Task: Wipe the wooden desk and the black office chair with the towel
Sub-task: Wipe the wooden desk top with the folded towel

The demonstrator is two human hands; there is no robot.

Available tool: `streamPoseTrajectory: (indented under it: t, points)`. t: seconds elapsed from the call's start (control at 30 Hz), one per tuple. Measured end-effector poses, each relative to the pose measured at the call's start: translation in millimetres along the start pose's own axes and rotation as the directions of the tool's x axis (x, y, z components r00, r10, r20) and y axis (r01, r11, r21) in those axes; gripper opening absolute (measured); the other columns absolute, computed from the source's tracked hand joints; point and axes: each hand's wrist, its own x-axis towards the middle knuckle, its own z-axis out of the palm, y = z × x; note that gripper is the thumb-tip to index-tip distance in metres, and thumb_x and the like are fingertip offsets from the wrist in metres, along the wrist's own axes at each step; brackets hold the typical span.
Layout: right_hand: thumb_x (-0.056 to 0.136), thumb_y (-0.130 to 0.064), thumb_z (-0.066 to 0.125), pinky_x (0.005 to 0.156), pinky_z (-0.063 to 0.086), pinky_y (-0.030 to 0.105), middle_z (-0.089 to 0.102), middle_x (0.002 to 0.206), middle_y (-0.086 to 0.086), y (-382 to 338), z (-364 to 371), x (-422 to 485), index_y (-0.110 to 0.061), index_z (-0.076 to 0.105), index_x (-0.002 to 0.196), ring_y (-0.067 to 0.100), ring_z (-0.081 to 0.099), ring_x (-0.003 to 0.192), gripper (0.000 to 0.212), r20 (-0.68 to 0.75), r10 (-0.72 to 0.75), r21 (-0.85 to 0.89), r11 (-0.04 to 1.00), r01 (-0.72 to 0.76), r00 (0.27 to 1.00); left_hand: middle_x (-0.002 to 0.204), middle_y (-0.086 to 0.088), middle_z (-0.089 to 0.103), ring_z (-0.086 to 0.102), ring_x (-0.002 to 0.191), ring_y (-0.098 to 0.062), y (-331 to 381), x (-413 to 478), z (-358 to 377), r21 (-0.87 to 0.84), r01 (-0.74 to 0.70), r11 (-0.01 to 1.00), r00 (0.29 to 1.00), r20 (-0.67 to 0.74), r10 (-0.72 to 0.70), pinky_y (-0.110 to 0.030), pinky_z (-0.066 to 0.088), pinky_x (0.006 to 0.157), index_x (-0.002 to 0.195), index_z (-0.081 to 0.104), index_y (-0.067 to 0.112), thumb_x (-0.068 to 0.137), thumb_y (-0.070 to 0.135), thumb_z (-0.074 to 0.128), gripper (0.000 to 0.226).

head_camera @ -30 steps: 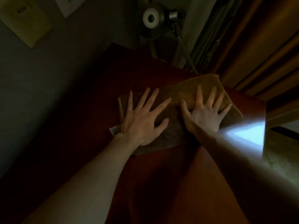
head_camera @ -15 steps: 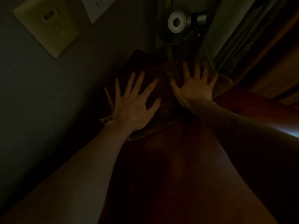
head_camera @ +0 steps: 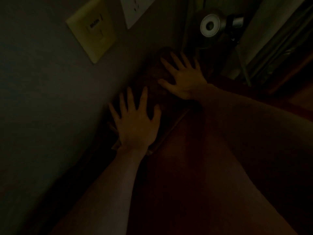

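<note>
Looks like a dim desk corner in a home or hotel room. Shown by a reddish-brown wooden tabletop [head_camera: 177, 167] set against a plain grey wall [head_camera: 42, 82], a yellowish rectangular wall plate [head_camera: 91, 29] at 11 o'clock, a silver round-headed desk lamp [head_camera: 210, 25] at 1 o'clock, and long pleated curtains [head_camera: 279, 44] at 2 o'clock.

The towel [head_camera: 152, 77] blurs into darkness, its edges against the desk [head_camera: 177, 167] unclear.

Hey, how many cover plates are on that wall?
2. A yellowish plate upper left; a white plate right of it, cut by the top edge. Darkness may hide others.
</note>
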Motion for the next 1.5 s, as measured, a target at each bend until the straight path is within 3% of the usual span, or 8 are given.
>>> streamPoseTrajectory:
  t: [0.17,0.63,1.07,1.33,1.5]
  points:
    - [0.094,-0.080,0.020,0.123,-0.009,0.063,-0.004,0.174,0.001,-13.8,-2.3,-7.4,-0.045,-0.003,0.162,0.030,-0.008,0.159,0.080,-0.009,-0.110,-0.070,0.992,0.109,0.994,0.172,-0.012,-0.002,-0.003,0.158,-0.033,14.9,-30.9,9.6,-0.008,0.142,0.990,0.990,-0.015,-0.142,-0.063,-0.006,0.124,0.165,0.004,0.034,0.101,0.063,0.018,0.071]
    - [0.095,-0.077,0.023,0.124,-0.002,0.063,0.003,0.174,0.003,-90.8,13.1,-114.2,-0.038,0.003,0.164,0.033,-0.004,0.159,0.082,0.001,-0.267,-0.096,0.959,0.265,0.964,0.172,-0.012,0.004,-0.001,0.159,-0.032,-2.4,-167.3,-2.1,0.020,0.283,0.959,0.959,-0.015,-0.282,-0.064,0.000,0.124,0.165,0.012,0.030,0.097,0.062,0.018,0.076]
    - [0.096,-0.077,0.017,0.123,-0.005,0.065,-0.001,0.174,0.006,-164.3,37.9,-291.0,-0.036,0.001,0.165,0.035,-0.006,0.159,0.081,0.031,-0.287,-0.079,0.954,0.289,0.957,0.171,-0.016,0.014,0.012,0.157,-0.036,-36.6,-352.0,-10.3,0.072,0.241,0.968,0.970,-0.020,-0.240,-0.066,0.008,0.122,0.165,0.018,0.026,0.098,0.062,0.023,0.076]
    - [0.092,-0.080,0.007,0.122,-0.003,0.067,0.002,0.174,0.004,-196.6,62.1,-436.6,-0.038,0.004,0.164,0.034,-0.005,0.159,0.084,-0.009,-0.203,-0.052,0.978,0.202,0.979,0.173,-0.011,0.001,-0.003,0.159,-0.032,-53.9,-479.6,-15.4,0.069,0.179,0.981,0.983,0.030,-0.181,-0.065,0.001,0.123,0.165,0.005,0.032,0.097,0.067,0.011,0.076]
    - [0.095,-0.078,0.014,0.122,-0.003,0.067,0.000,0.174,0.005,-210.6,72.6,-497.3,-0.037,0.004,0.165,0.034,-0.008,0.159,0.081,-0.031,-0.155,-0.046,0.987,0.154,0.987,0.173,-0.009,-0.003,-0.008,0.159,-0.030,-61.1,-532.5,-17.9,0.081,0.140,0.987,0.988,0.059,-0.145,-0.063,-0.002,0.124,0.164,0.001,0.035,0.097,0.068,0.010,0.075]
